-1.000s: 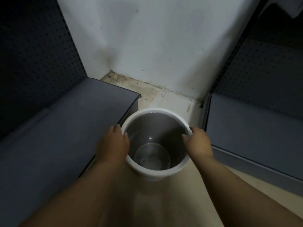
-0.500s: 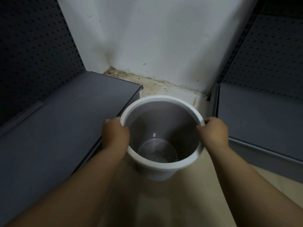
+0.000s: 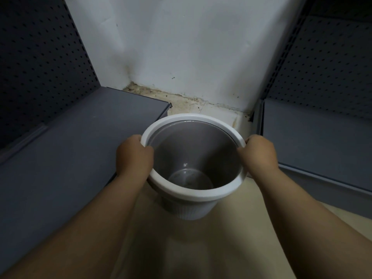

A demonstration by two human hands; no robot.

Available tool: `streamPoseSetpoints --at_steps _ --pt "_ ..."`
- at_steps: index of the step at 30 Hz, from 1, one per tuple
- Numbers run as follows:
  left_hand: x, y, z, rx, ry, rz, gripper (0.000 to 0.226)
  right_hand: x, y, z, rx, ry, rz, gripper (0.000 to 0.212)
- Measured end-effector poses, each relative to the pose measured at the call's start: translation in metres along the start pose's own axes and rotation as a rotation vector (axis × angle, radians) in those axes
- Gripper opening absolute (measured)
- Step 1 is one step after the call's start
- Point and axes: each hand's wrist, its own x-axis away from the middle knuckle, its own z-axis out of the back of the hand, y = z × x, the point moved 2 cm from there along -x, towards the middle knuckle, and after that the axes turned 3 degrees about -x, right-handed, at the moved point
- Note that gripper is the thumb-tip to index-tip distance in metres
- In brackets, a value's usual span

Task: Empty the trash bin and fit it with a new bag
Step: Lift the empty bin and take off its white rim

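Gripping the white rim on opposite sides, your left hand (image 3: 135, 156) and right hand (image 3: 258, 154) both close on the trash bin (image 3: 193, 190), fingers curled over the outer edge of the rim and thumbs toward the inside. The bin sits between your forearms, tipped slightly toward you, its ribbed base near the beige floor (image 3: 181, 248); whether it rests on the floor or hangs just above it cannot be told. Its grey interior is bare: no bag lines it, and only faint specks mark the bottom. Emptying therefore appears done, and the new bag, which is not in view, remains to be fitted.

Outward from the bin, a dark shelf base (image 3: 70, 148) lies just beside your left hand and a second shelf base (image 3: 314, 137) near your right, with a stained white wall (image 3: 191, 47) behind. Risks: the narrow gap between the shelves could catch the rim or your knuckles if you swing the bin sideways; a one-sided loosening of grip would tilt it further and let it drop.
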Motion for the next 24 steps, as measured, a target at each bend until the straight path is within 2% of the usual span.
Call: streamPoseSetpoints --at_steps 5,8,14,20,24 --pt "0.004 0.0 0.001 -0.006 0.015 -0.009 0.021 0.006 -0.003 0.003 0.06 0.005 0.026 0.009" --pt "0.006 0.001 0.002 0.002 0.017 -0.008 0.023 0.007 -0.005 0.004 0.08 0.005 0.036 0.012" --pt "0.009 0.007 0.007 0.076 0.027 -0.01 0.029 0.011 -0.004 0.005 -0.001 0.076 0.054 0.024" --pt "0.013 0.019 0.012 0.076 -0.026 -0.038 0.021 -0.002 0.002 0.031 -0.121 0.139 0.01 0.024" --pt "0.017 0.043 0.015 0.051 -0.031 -0.089 0.038 -0.007 0.021 0.068 -0.143 0.19 0.022 0.022"
